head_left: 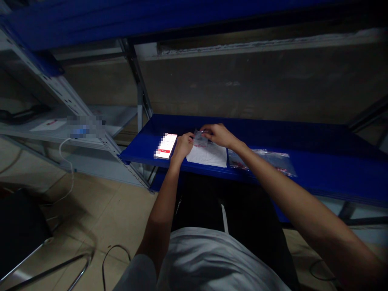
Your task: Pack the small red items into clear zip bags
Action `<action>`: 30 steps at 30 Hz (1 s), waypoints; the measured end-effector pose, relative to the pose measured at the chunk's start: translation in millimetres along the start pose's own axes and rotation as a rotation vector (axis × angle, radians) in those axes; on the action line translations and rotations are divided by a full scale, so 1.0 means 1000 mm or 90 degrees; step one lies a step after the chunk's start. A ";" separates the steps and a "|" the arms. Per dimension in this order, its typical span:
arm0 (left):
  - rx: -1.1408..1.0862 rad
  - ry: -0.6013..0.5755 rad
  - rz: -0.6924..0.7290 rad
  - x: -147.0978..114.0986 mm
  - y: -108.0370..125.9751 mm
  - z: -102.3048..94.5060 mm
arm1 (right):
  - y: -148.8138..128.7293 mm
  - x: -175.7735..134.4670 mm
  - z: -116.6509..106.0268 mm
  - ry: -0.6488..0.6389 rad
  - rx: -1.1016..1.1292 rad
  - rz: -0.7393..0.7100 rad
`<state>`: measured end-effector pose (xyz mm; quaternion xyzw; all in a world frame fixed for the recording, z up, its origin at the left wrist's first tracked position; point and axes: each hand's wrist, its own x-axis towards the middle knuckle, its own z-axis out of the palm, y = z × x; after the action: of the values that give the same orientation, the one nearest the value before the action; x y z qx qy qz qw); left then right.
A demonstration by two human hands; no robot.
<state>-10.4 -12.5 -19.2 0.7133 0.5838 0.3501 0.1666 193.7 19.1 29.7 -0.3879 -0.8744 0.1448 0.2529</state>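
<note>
Both hands have their fingers bent and closed on a small clear plastic bag (201, 139), the left hand (183, 146) at its left side and the right hand (221, 134) at its right, with the right fingers overlapping it more. The bag lies between them over the far part of a white cloth (207, 157), toward the blue shelf's (327, 169) front left corner; its long axis seems to run front to back, though the dim view leaves that unsure.
</note>
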 end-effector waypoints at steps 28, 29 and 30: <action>-0.547 -0.003 -0.183 0.017 0.030 0.026 | 0.016 -0.027 0.035 0.333 0.498 0.362; -0.540 -0.011 -0.180 0.019 0.029 0.022 | 0.017 -0.029 0.032 0.336 0.500 0.361; -0.535 -0.032 -0.180 0.022 0.028 0.017 | 0.018 -0.030 0.029 0.339 0.502 0.362</action>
<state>23.2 4.3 -6.4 0.5054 0.4783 0.5132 0.5025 205.8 6.8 -12.5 -0.5078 -0.5209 0.4205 0.5422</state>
